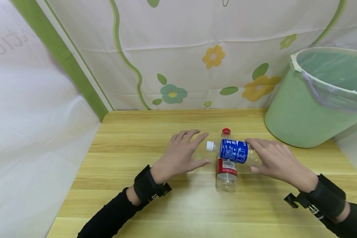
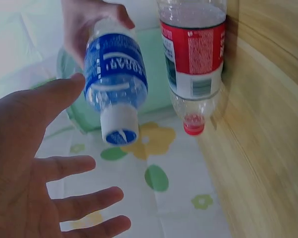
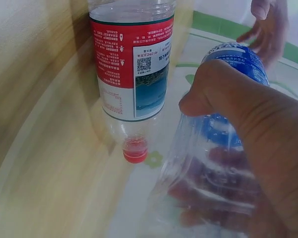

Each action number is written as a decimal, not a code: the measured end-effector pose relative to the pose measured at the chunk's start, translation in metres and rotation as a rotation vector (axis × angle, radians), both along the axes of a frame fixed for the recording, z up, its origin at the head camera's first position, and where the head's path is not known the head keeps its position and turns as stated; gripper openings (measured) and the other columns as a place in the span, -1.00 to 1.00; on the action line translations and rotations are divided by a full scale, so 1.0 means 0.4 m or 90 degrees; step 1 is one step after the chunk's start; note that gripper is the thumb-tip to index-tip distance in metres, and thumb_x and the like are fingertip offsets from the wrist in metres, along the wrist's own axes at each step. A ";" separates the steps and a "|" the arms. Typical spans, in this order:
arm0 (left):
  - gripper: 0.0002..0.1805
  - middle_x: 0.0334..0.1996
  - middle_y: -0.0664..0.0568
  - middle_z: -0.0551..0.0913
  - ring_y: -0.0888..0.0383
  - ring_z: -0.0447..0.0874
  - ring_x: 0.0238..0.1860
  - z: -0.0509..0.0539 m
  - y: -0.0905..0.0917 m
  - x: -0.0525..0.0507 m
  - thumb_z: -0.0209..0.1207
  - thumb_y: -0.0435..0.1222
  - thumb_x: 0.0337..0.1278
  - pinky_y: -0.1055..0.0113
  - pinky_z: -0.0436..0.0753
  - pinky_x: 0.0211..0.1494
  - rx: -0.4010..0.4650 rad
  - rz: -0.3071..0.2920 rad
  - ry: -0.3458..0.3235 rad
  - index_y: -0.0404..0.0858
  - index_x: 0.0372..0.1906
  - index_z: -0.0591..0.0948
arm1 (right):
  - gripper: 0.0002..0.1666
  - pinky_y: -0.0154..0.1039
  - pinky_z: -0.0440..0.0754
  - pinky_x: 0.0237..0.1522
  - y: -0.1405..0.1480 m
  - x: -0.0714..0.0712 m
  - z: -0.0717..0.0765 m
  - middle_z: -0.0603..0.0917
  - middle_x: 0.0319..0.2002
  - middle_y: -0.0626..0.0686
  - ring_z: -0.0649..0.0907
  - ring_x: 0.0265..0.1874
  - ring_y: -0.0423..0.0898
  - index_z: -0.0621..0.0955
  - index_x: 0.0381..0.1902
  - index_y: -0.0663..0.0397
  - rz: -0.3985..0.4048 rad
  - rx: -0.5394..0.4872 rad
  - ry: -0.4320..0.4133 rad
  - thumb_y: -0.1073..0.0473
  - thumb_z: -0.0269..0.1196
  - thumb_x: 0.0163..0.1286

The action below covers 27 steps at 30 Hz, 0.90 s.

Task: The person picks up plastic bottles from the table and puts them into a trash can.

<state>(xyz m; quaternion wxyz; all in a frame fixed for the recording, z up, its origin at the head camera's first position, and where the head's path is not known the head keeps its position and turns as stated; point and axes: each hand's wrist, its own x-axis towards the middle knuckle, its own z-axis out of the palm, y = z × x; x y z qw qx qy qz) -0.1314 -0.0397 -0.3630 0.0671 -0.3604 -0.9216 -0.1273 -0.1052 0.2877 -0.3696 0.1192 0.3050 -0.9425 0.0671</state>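
Note:
My right hand (image 1: 275, 160) grips the base end of a clear plastic bottle with a blue label (image 1: 233, 151), holding it sideways with its white cap (image 1: 210, 146) towards the left. Below it, a second clear bottle with a red and white label (image 1: 227, 167) lies on the table, its red cap (image 1: 226, 131) towards the back. My left hand (image 1: 181, 153) is spread, thumb and fingers apart, just left of the white cap and not touching it. In the right wrist view, the fingers (image 3: 223, 193) of the right hand show through the clear bottle wall.
A light green bin (image 1: 303, 109) with a plastic liner stands at the back right of the wooden table (image 1: 122, 172). Behind the table hangs a white cloth (image 1: 178, 39) with flowers and green stripes. Another white sheet (image 1: 32, 132) hangs on the left.

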 end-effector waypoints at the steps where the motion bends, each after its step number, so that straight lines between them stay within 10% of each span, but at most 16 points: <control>1: -0.08 0.42 -0.11 0.37 -0.18 0.33 0.37 -0.002 -0.012 0.000 0.18 0.35 0.21 -0.17 0.35 0.35 0.003 0.011 -0.010 -0.01 0.56 0.32 | -0.08 -0.17 0.56 -0.61 0.001 0.001 0.000 0.73 -0.24 0.18 0.63 -0.49 -0.02 0.56 0.14 0.34 -0.001 -0.001 -0.003 0.00 0.60 -0.17; 16: -0.14 0.56 -0.22 0.10 -0.33 -0.13 0.55 -0.095 -0.196 -0.008 -0.05 0.31 0.42 -0.32 -0.05 0.47 0.015 0.184 -0.158 -0.07 0.62 0.18 | -0.12 -0.31 0.38 -0.71 0.027 -0.002 0.035 0.69 -0.29 0.04 0.64 -0.46 -0.07 0.53 0.16 0.21 -0.044 -0.026 -0.043 0.04 0.59 -0.14; 27: -0.14 0.57 -0.24 0.06 -0.36 -0.15 0.54 -0.131 -0.229 -0.008 0.01 0.28 0.41 -0.38 -0.08 0.45 0.027 0.217 -0.177 -0.09 0.62 0.20 | -0.10 -0.24 0.42 -0.75 0.090 -0.034 0.138 0.68 -0.36 0.05 0.60 -0.56 -0.08 0.51 0.13 0.22 -0.058 -0.014 0.007 0.02 0.62 -0.17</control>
